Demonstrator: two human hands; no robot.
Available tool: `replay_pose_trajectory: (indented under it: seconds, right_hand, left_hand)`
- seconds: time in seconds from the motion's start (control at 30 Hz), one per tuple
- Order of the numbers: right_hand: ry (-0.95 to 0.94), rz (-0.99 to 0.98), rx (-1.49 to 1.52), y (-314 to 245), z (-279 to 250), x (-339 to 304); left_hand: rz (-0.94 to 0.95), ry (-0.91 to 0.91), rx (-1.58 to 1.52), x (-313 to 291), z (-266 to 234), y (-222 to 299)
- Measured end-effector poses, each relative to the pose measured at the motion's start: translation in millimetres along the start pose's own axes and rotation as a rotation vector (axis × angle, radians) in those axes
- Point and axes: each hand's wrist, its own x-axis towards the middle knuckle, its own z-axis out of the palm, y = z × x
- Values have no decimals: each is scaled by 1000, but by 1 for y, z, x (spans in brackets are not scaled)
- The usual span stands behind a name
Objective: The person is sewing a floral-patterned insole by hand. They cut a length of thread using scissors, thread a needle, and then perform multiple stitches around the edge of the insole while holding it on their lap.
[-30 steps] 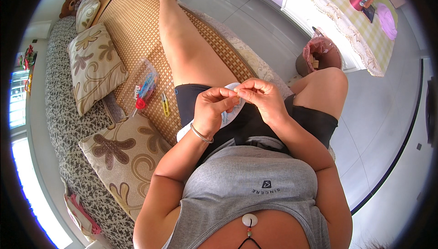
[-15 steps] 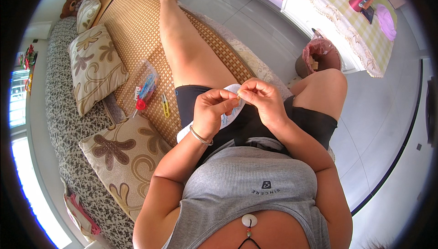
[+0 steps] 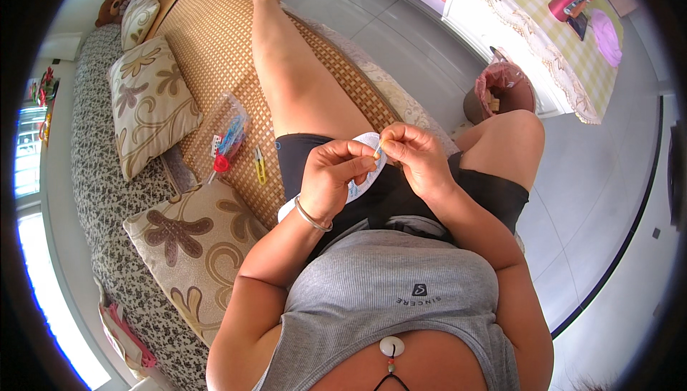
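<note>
Over my lap my left hand (image 3: 334, 173) and my right hand (image 3: 418, 160) are both closed in pinches, their fingertips almost meeting. A thin, light-blue strand like a thread (image 3: 378, 149) runs between the two pinches. Whether a needle is there is too small to tell. Beneath my left hand and wrist is a white insole-shaped piece (image 3: 366, 140) with blue marks or stitching, partly hidden by my fingers. On the woven mat to my left lie yellow-handled thread snips (image 3: 260, 167) and a clear plastic bag (image 3: 235, 132) holding blue and red items.
I sit on a sofa with a woven mat (image 3: 207, 40), one leg stretched along it. Patterned cushions (image 3: 189, 237) lie to my left. At right are a lined waste bin (image 3: 504, 79) and a table with a checked cloth (image 3: 537, 26), bearing a red flask (image 3: 569, 1).
My right fingertips have shifted slightly up and right, away from the left ones. A short stretch of light-blue strand now shows between them. My left hand is nearly still.
</note>
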Motion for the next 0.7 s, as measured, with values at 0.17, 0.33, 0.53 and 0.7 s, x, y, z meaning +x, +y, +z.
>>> replay_pose_trajectory:
  seconds: [0.17,0.33,0.53,0.7]
  right_hand:
    - [-8,-20,-5,-1,-1,1]
    - [-36,-67,-45,-4,0,2]
    - [-67,-85,-97,-7,4,0]
    - [-70,-53,-49,-8,3,-1]
  left_hand:
    - [0,-8,0,-1,0,2]
    - [-6,-43,-18,-1,-3,1]
    - [-16,-66,-24,-1,-5,-1]
    - [-18,-63,-20,-1,-5,-3]
